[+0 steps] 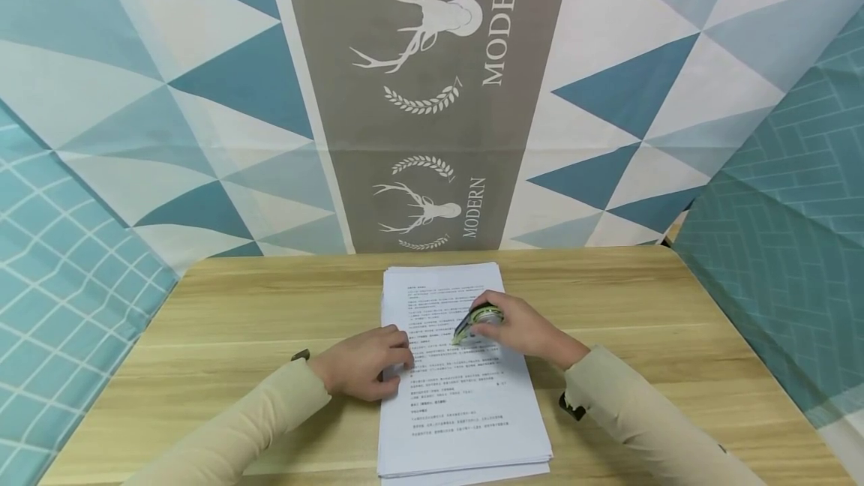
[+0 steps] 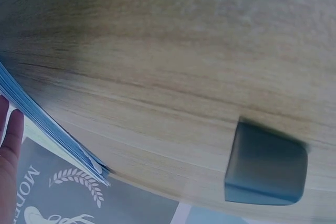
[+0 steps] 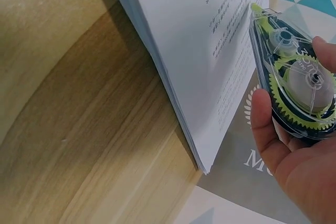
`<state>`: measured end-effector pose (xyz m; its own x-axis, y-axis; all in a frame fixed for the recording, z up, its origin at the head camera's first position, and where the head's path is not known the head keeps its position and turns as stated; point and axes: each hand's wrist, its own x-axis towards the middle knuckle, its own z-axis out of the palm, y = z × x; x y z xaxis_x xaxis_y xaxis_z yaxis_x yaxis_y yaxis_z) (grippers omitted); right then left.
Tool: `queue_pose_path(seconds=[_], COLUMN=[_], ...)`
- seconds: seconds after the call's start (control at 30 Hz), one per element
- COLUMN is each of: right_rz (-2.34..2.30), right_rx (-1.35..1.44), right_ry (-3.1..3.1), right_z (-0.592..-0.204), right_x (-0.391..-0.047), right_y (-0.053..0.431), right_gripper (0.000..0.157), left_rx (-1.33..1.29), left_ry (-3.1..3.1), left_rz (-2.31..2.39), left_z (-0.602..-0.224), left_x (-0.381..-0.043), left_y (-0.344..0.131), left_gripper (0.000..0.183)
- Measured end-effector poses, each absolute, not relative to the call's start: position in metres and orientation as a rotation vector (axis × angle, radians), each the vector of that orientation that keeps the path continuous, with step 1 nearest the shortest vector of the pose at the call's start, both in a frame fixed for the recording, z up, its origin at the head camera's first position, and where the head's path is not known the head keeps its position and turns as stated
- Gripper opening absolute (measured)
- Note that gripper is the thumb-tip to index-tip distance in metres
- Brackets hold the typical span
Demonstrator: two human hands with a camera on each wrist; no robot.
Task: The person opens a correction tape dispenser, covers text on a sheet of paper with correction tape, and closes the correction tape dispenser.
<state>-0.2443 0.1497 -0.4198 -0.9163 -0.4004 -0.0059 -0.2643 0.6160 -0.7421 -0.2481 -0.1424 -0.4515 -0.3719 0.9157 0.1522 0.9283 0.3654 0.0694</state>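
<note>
A person's right grip is clamped on correction tape, the tip left of that grip, at the paper. The left grip, fingers loose, rests at the paper's edge; steady anchoring and light, even pressure should serve best.

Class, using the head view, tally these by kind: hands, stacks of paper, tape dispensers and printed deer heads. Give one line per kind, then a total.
Hands: 2 (left hand, right hand)
Stack of paper: 1
Tape dispenser: 1
Printed deer heads: 2
Total: 6
</note>
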Motion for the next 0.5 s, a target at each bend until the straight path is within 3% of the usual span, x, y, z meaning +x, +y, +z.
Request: queue_pose_path(seconds=[0.5], right_rz=[-1.136], right_rx=[-0.616], right_ry=[2.691], right_z=[-0.4217], right_x=[-0.2482], right_y=[0.1448], right_gripper=[0.020], left_rx=[-1.689], left_ry=[-2.521], left_rz=[-0.230], left_z=[-0.4568], left_x=[-0.2496], left_y=[-0.1435], left_gripper=[0.020])
